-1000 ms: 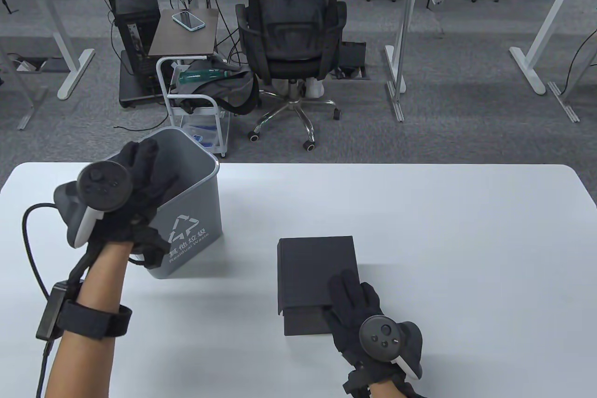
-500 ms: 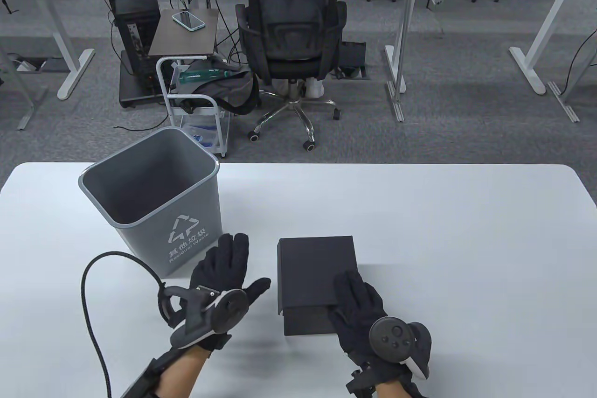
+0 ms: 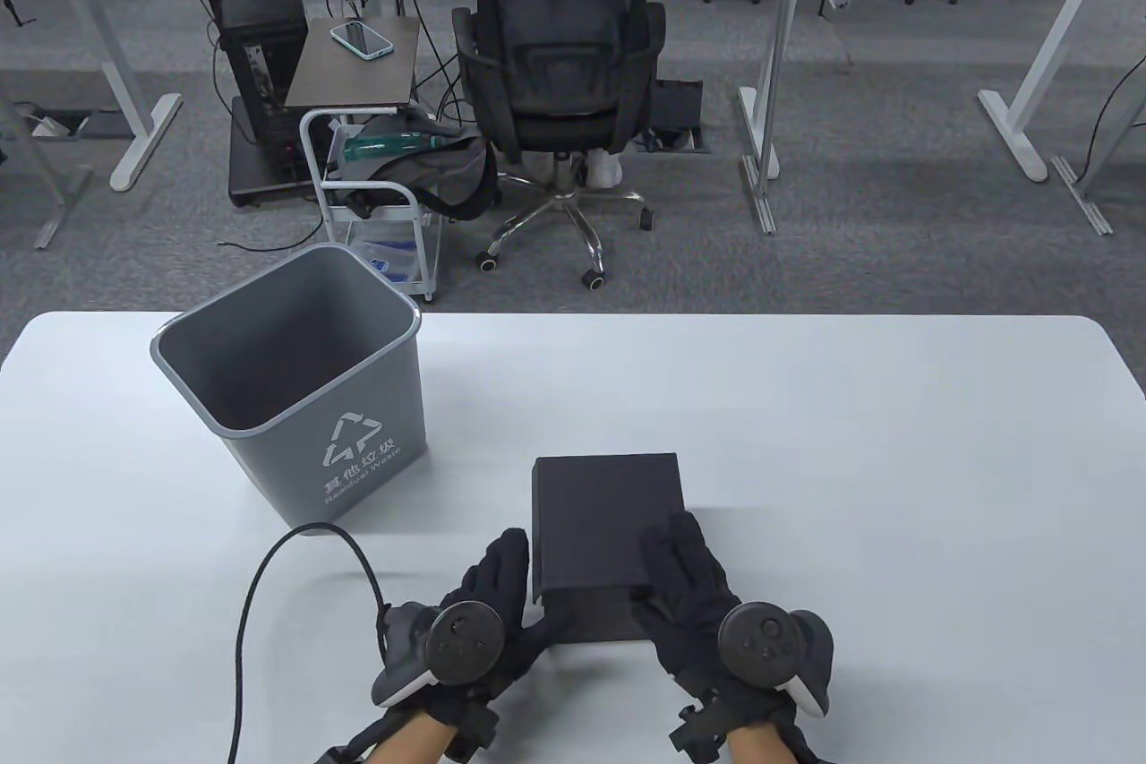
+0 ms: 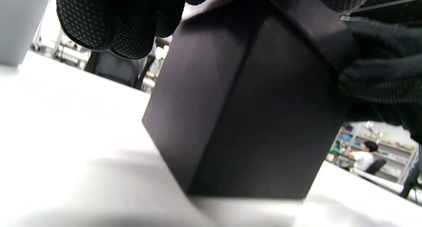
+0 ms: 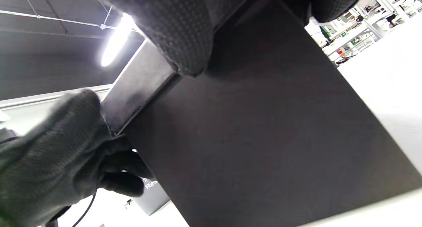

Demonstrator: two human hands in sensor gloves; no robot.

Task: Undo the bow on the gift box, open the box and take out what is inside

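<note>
A black gift box stands near the table's front edge, with its lid sitting a little raised over the body. No bow or ribbon shows on it. My right hand grips the lid's near right corner, fingers on top and thumb against the lid's front face. My left hand lies along the box's left side with its fingers loosely extended, touching the lid's near left corner. The box fills both wrist views. What is inside is hidden.
A grey waste bin stands on the table to the far left of the box. The left glove's cable loops over the table in front of the bin. A person sits on an office chair beyond the table.
My left hand came back from over the bin, crossed the table and reached the box's left side. My right hand stayed on the lid, shifting only slightly.
</note>
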